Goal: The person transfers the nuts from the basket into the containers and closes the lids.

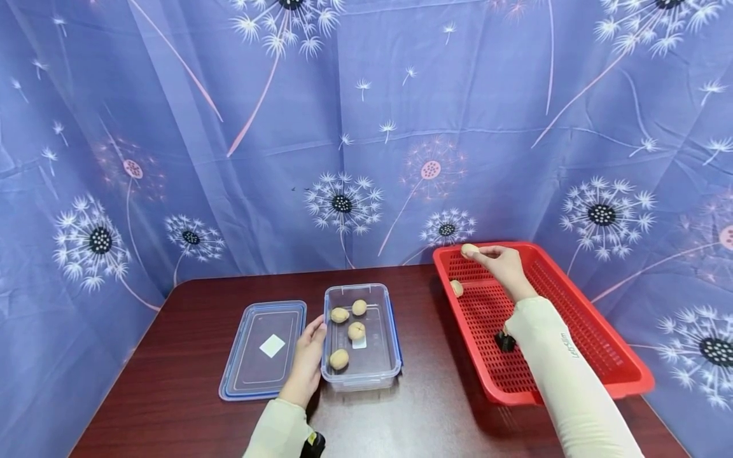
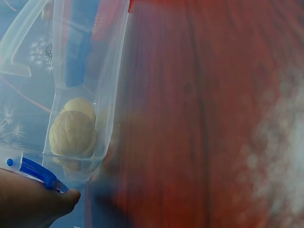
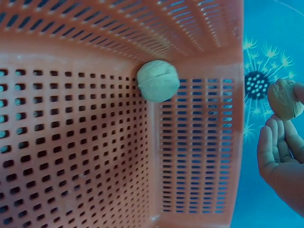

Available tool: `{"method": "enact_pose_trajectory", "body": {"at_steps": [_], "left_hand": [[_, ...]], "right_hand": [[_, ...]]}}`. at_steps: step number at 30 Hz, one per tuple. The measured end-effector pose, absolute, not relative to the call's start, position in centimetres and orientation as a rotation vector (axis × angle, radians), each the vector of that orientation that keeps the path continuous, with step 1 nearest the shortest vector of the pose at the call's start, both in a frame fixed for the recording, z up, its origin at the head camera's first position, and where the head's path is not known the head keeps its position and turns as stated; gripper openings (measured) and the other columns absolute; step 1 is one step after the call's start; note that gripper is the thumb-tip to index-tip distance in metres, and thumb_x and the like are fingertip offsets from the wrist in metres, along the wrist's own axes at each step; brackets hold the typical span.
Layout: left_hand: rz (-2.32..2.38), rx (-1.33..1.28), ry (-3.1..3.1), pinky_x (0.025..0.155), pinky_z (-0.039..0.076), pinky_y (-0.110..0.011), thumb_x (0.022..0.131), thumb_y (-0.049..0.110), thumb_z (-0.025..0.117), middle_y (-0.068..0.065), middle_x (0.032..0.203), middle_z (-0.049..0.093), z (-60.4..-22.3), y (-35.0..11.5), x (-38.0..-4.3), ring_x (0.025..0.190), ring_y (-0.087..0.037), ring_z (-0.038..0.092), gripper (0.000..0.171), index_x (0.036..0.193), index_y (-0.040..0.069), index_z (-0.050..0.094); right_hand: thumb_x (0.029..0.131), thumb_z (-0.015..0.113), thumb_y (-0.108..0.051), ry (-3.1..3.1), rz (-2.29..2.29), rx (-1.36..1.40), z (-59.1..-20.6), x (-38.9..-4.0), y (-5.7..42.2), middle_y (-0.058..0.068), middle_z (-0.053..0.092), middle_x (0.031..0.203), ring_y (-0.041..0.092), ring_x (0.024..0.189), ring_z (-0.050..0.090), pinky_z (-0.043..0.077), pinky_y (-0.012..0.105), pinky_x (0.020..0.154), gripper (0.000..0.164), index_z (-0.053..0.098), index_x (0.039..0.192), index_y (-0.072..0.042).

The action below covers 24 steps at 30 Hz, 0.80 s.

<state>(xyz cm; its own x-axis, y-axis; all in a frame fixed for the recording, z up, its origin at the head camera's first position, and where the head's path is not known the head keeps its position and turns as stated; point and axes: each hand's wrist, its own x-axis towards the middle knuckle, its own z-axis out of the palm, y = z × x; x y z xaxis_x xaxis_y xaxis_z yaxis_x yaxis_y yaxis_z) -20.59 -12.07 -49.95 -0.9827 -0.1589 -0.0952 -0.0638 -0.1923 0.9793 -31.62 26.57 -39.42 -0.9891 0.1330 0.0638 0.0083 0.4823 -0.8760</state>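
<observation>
A clear plastic food container (image 1: 366, 375) with blue seals stands on the table, with several walnuts (image 1: 339, 359) inside. My left hand (image 1: 308, 356) grips its left side, the fingertips at the rim; in the left wrist view a blue latch (image 2: 40, 173) overlaps the hand. Over the far left corner of a red slotted basket (image 1: 475, 356), my right hand (image 1: 504, 270) pinches a walnut (image 1: 469, 249) between thumb and fingers. The right wrist view shows this held walnut (image 3: 284, 99) beyond the basket rim. Another walnut (image 3: 158, 80) lies in the basket, against its left wall.
Left of the container lies its clear lid (image 1: 252, 369) with a blue seal and a white square label. The dark wooden table (image 1: 189, 331) reaches back to a blue dandelion-print curtain (image 1: 389, 95). The basket's raised walls stand at the table's right side.
</observation>
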Motion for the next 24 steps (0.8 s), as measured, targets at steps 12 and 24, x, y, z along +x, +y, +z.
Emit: {"method": "enact_pose_trajectory", "body": {"at_steps": [12, 24], "left_hand": [[-2.309, 0.303, -1.981, 0.111, 0.031, -0.046, 0.104, 0.017, 0.040, -0.026, 0.144, 0.041, -50.2, -12.1, -21.0, 0.131, -0.034, 0.039, 0.043, 0.142, -0.004, 0.040], [-2.344, 0.288, -1.977, 0.112, 0.029, -0.048, 0.105, 0.017, 0.038, -0.026, 0.146, 0.037, -50.1, -11.9, -20.7, 0.132, -0.035, 0.036, 0.044, 0.144, -0.004, 0.037]], "right_hand": [[0.087, 0.069, -0.045, -2.592, 1.524, -0.056, -37.3, -31.3, 24.3, 0.021, 0.057, 0.126, 0.030, 0.113, 0.051, 0.043, 0.040, 0.095, 0.060, 0.059, 0.123, 0.002], [0.088, 0.071, -0.033, -2.527, 1.532, 0.082, -36.2, -31.4, 20.9, 0.019, 0.066, 0.111, 0.020, 0.096, 0.061, 0.049, 0.025, 0.081, 0.045, 0.064, 0.117, 0.000]]}}
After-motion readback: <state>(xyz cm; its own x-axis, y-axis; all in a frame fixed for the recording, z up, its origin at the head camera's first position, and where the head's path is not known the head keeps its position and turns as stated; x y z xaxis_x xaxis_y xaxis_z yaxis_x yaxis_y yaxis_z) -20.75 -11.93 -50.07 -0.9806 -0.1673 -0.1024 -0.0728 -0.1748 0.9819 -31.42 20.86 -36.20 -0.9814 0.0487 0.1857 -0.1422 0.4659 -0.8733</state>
